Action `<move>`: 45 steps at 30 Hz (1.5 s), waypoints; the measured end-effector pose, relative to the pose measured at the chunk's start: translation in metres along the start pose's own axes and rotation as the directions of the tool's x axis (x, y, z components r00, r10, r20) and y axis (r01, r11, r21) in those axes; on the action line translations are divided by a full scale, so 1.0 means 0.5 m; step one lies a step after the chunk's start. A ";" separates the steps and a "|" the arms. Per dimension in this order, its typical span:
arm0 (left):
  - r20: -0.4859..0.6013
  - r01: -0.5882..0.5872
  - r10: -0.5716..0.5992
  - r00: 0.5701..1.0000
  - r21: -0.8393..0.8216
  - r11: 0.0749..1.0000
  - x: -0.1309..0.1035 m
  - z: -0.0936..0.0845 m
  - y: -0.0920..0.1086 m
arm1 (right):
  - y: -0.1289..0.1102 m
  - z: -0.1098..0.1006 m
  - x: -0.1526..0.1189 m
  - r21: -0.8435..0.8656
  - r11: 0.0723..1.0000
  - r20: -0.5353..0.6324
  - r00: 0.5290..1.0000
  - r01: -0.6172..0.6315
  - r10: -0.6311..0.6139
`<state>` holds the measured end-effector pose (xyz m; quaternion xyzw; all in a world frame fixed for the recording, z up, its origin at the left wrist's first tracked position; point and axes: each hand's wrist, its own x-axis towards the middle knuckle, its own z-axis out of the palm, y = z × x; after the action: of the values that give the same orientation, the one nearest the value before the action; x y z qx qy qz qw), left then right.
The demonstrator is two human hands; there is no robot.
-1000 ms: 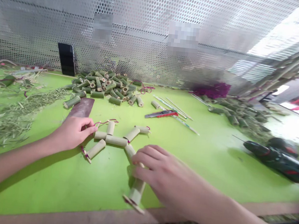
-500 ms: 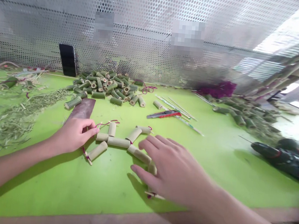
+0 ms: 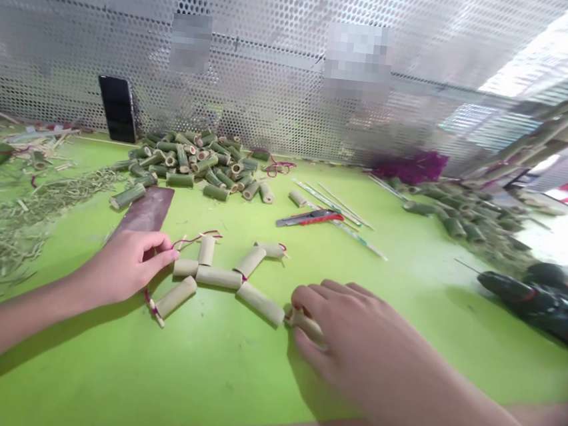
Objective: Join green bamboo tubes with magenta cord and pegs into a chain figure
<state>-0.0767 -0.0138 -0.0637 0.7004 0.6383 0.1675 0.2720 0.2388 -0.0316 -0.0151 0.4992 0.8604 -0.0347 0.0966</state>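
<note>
A figure of short peeled bamboo tubes (image 3: 218, 277), strung on purple cord (image 3: 196, 238), lies flat on the green table. My left hand (image 3: 131, 265) is closed in a pinch at the figure's left end, on the cord beside a short tube (image 3: 185, 268). My right hand (image 3: 347, 333) has its thumb and fingers around the last bamboo tube (image 3: 307, 326) of the lower right limb, most of which they cover. A small stick (image 3: 157, 315) is tied with cord at the lower left limb's end.
Behind the figure are a heap of green bamboo pieces (image 3: 188, 160), a brown strip (image 3: 146, 210) and a utility knife (image 3: 311, 218). A phone (image 3: 118, 110) leans on the perforated metal wall. Thin sticks (image 3: 339, 205) lie near the knife, shavings (image 3: 16, 227) at left, a power drill (image 3: 536, 304) at right.
My right hand has closed from a loose, spread pose onto the end tube, which now points more to the right. My left hand keeps its pinch. The view has shifted slightly.
</note>
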 end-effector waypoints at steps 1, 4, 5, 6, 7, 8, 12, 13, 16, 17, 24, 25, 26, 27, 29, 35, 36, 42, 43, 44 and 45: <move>0.003 0.004 -0.004 1.000 -0.005 1.000 0.000 0.000 0.000 | 0.007 -0.002 0.003 -0.001 1.000 -0.007 1.000 0.028 -0.028; -0.003 0.002 -0.002 1.000 -0.009 1.000 0.000 0.001 0.000 | 0.017 -0.011 0.013 -0.008 0.995 -0.075 0.992 0.100 -0.100; -0.007 -0.001 0.001 1.000 -0.008 1.000 0.000 0.002 0.000 | 0.015 -0.014 0.018 -0.007 0.992 -0.116 0.986 0.122 -0.122; -0.012 -0.005 0.005 1.000 -0.006 1.000 0.000 0.002 0.000 | 0.009 -0.016 0.025 0.002 0.989 -0.159 0.977 0.147 -0.145; -0.015 -0.006 0.006 1.000 -0.005 1.000 0.001 0.002 -0.001 | 0.001 -0.017 0.034 0.023 0.984 -0.200 0.965 0.179 -0.171; -0.017 -0.005 0.005 1.000 -0.006 1.000 0.001 0.002 -0.001 | -0.010 -0.017 0.046 0.049 0.975 -0.231 0.952 0.219 -0.202; -0.027 -0.017 0.016 1.000 -0.025 1.000 0.002 -0.002 0.002 | -0.047 -0.005 0.108 0.114 0.932 -0.253 0.917 0.345 -0.309; -0.033 -0.026 0.025 0.999 -0.029 0.999 0.001 -0.003 0.002 | -0.050 0.000 0.122 0.114 0.925 -0.236 0.914 0.363 -0.330; -0.029 -0.053 0.052 0.998 -0.051 0.997 -0.004 -0.004 0.004 | -0.043 0.013 0.145 0.115 0.905 -0.191 0.903 0.410 -0.385; -0.016 -0.064 0.063 0.998 -0.063 0.996 -0.007 -0.002 0.005 | -0.036 0.016 0.145 0.116 0.901 -0.184 0.901 0.417 -0.393; -0.036 -0.226 0.224 0.974 -0.079 0.971 -0.021 0.017 0.020 | 0.012 0.009 0.123 0.164 0.873 -0.133 0.888 0.458 -0.441; -0.055 -0.243 0.239 0.969 -0.079 0.967 -0.019 0.017 0.021 | 0.016 0.007 0.123 0.170 0.869 -0.118 0.885 0.465 -0.451; -0.074 -0.252 0.246 0.966 -0.085 0.964 -0.018 0.016 0.021 | 0.020 0.006 0.124 0.172 0.867 -0.103 0.884 0.468 -0.456; -0.097 -0.256 0.247 0.964 -0.096 0.962 -0.017 0.014 0.021 | 0.024 0.005 0.125 0.170 0.869 -0.091 0.886 0.464 -0.455; -0.153 -0.273 0.254 0.955 -0.123 0.954 -0.015 0.008 0.018 | 0.030 0.002 0.126 0.166 0.881 -0.073 0.896 0.444 -0.438; -0.359 -0.482 0.460 0.812 0.033 0.876 -0.024 -0.006 0.011 | 0.004 -0.036 0.136 0.208 0.875 -0.089 0.900 0.436 -0.427; -0.376 -0.516 0.501 0.780 0.067 0.854 -0.025 -0.007 0.011 | -0.009 -0.047 0.144 0.224 0.862 -0.126 0.891 0.455 -0.437; -0.442 -0.529 0.505 0.741 0.077 0.845 -0.019 -0.009 0.012 | -0.088 -0.093 0.233 0.236 0.834 -0.171 0.866 0.499 -0.469; -0.453 -0.507 0.478 0.752 0.065 0.859 -0.016 -0.010 0.011 | -0.093 -0.094 0.246 0.271 0.819 -0.145 0.862 0.506 -0.485; -0.461 -0.484 0.450 0.765 0.049 0.873 -0.014 -0.011 0.010 | -0.097 -0.094 0.256 0.313 0.799 -0.117 0.856 0.513 -0.503; -0.465 -0.465 0.423 0.778 0.028 0.885 -0.013 -0.013 0.008 | -0.098 -0.093 0.262 0.354 0.781 -0.088 0.850 0.514 -0.520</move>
<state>-0.0779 -0.0193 -0.0553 0.7585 0.4928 0.4151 0.0970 0.1270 0.0631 0.0024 0.2529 0.9415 -0.2226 -0.0045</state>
